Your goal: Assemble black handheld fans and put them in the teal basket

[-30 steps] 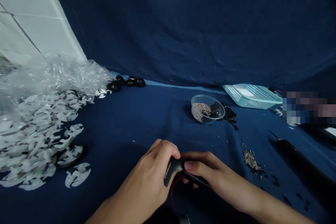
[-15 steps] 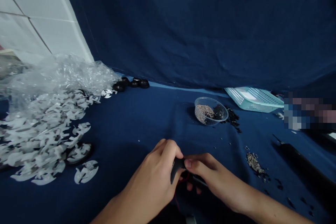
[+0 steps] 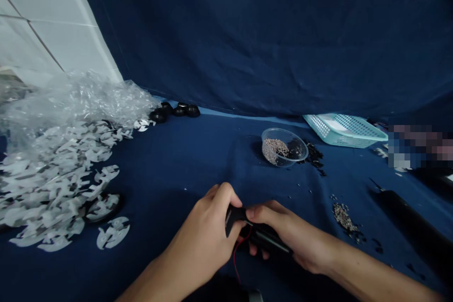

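Low in the middle of the view, my left hand (image 3: 207,231) is closed on a curved black plastic piece (image 3: 233,219). My right hand (image 3: 295,233) grips the same piece from the other side, its thumb pressed on the top near the left fingers. A longer, glossy black part (image 3: 272,240) shows under the right palm; whether it is joined to the curved piece is hidden. From between the hands a thin red wire (image 3: 235,259) loops and hangs down. The fingers cover most of what they hold.
White plastic discs (image 3: 49,198) lie heaped at left below clear plastic bags (image 3: 78,99). Ahead stands a clear bowl (image 3: 302,153) of small screws. At right are a loose screw pile (image 3: 343,217), a black electric screwdriver (image 3: 410,222), a turquoise basket (image 3: 347,141) and another person's blurred hand.
Both hands have shifted slightly left, and the curved piece has tilted. More of the glossy black part and the red wire shows. The camera view has moved a little.
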`<state>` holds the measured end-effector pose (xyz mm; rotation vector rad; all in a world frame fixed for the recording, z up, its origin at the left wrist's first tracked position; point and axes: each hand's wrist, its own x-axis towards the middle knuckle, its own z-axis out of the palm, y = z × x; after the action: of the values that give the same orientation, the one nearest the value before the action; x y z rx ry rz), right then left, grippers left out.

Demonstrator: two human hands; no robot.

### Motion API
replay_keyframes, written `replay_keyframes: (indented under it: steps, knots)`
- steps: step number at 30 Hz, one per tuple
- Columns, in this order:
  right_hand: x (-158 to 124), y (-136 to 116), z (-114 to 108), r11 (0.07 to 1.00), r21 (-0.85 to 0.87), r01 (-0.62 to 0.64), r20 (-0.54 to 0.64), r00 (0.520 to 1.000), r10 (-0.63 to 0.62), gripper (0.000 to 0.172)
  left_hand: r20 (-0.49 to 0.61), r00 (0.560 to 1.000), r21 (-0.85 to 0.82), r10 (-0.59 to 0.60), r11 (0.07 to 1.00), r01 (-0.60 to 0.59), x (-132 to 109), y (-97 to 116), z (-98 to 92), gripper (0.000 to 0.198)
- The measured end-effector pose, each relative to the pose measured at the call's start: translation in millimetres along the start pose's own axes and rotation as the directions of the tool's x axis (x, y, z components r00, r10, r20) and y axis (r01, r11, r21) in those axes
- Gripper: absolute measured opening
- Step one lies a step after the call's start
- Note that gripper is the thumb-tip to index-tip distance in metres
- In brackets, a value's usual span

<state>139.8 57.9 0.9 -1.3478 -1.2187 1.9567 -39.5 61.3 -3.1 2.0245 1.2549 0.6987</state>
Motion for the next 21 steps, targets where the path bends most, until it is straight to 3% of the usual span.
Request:
replay_keyframes:
  steps: [4,13,21]
  knots:
    - [-3.5,-1.5,-6.1,0.997,0.073,0.014,0.109,0.994,-0.022,0.037,-0.035,0.999,-0.004,-0.018,1.000,0.018,0.4,0.5,-4.5,0.018]
    - [-4.2,6.2,-5.3,0.992,0.107,0.072,0.067,0.995,-0.079,0.029,-0.033,0.999,0.032,0.035,0.999,-0.034,-4.1,3.6,-4.4,0.015]
    - [1.7,1.0,-0.5,0.996,0.091,0.020,0.154,0.988,-0.033,0.033,-0.026,0.996,0.069,0.081,0.994,-0.079,-7.6,7.1,-3.7,0.017]
